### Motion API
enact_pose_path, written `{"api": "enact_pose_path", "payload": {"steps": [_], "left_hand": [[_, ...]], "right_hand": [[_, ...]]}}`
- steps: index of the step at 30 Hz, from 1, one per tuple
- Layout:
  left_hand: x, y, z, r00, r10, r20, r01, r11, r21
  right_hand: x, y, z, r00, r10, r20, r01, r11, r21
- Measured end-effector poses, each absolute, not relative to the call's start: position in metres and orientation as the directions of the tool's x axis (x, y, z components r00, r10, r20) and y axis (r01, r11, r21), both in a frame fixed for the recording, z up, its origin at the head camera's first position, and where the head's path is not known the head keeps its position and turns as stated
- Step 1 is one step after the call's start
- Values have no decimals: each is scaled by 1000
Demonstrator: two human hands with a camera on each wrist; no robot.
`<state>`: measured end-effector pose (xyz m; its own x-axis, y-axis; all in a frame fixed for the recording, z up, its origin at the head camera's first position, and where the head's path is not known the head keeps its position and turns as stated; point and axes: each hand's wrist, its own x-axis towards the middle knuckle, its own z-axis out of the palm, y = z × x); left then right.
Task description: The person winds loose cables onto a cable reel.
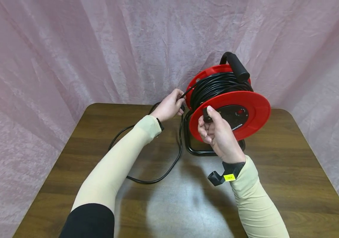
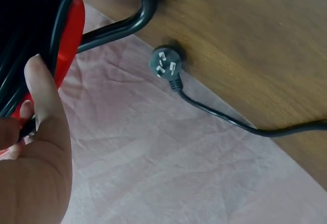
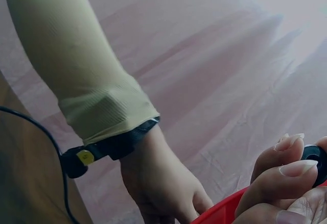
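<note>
A red and black cable reel (image 1: pixel 258 110) stands on the table at the far right of centre, with black cable (image 1: pixel 217 86) wound between its flanges. My right hand (image 1: pixel 224 140) grips the small black crank knob (image 1: pixel 206 115) on the near flange; the right wrist view catches its curled fingers (image 3: pixel 278 180) around the knob. Left of the reel, my left hand (image 1: pixel 169 106) holds the cable where it runs onto the drum. In the left wrist view the thumb (image 2: pixel 47 94) lies by the cable, and a three-pin plug (image 2: pixel 166 62) sits near the table's edge.
Loose cable (image 1: pixel 170 169) loops over the wooden table (image 1: pixel 291 185) left of the reel and passes under the left forearm. The reel's black tube stand (image 1: pixel 200 153) rests on the tabletop, its carrying handle (image 1: pixel 237 67) at the top. A pink curtain (image 1: pixel 157 49) hangs behind.
</note>
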<state>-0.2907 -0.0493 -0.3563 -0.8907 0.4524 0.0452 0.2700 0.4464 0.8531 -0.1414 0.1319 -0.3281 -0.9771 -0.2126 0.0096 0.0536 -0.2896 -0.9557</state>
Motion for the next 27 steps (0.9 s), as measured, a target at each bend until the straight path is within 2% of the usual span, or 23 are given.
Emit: {"api": "enact_pose_path", "payload": {"steps": [18, 23, 27], "left_hand": [[-289, -54, -355, -822, 544, 166, 477, 499, 724], [-285, -54, -355, -845, 523, 109, 431, 548, 717], [-283, -55, -356, -853, 521, 42, 351, 511, 784]], "right_hand": [[-144, 143, -321, -970, -231, 72, 16, -360, -933], [-145, 145, -319, -968, -234, 87, 7, -371, -928], [-145, 148, -317, -966, -237, 103, -3, -388, -921]]}}
